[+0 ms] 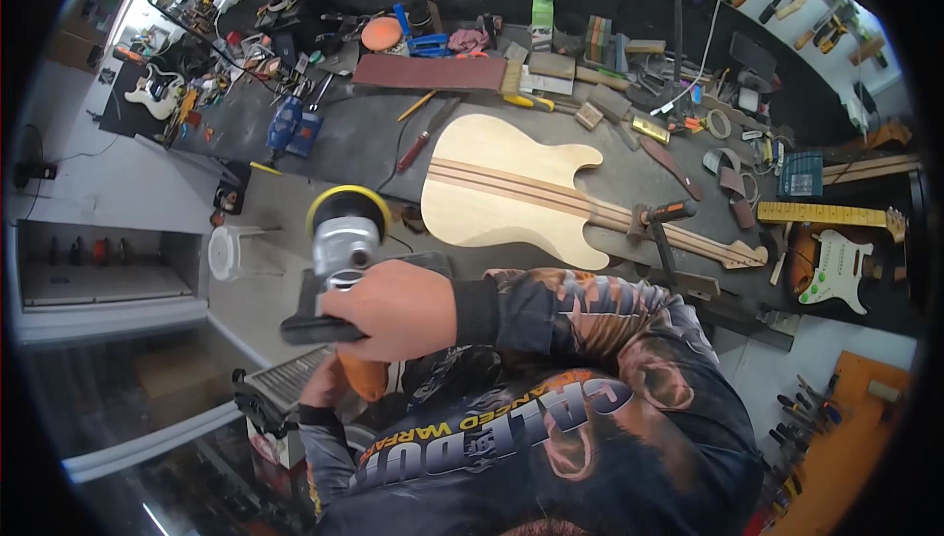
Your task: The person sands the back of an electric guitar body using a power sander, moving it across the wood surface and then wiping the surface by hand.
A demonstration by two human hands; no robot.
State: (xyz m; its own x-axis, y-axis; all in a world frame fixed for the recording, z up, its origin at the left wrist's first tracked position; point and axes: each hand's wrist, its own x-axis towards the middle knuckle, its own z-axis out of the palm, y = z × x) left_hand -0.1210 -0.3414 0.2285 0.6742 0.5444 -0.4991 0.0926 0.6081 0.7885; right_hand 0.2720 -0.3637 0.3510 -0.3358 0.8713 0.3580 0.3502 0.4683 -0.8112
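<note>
A power sander (347, 241) with a silver head, black grip and round yellow-edged pad is held up off the bench, pad facing away from me. My right hand (401, 308) is closed around its black grip. Lower down, my left hand (323, 381) is closed at the sander's orange rear part, its fingers mostly hidden. To the right of the pad, an unpainted pale guitar body (501, 182) lies flat on the bench, dark stripes running along its middle into the neck. A clamp (665, 223) with a dark handle sits across that neck.
The dark workbench (339, 148) holds a long sanding board (429, 73), a brush (526, 87), a blue power tool (295, 126) and several blocks. A sunburst guitar (831, 266) rests at the right. A white stool (225, 252) stands on the floor at the left.
</note>
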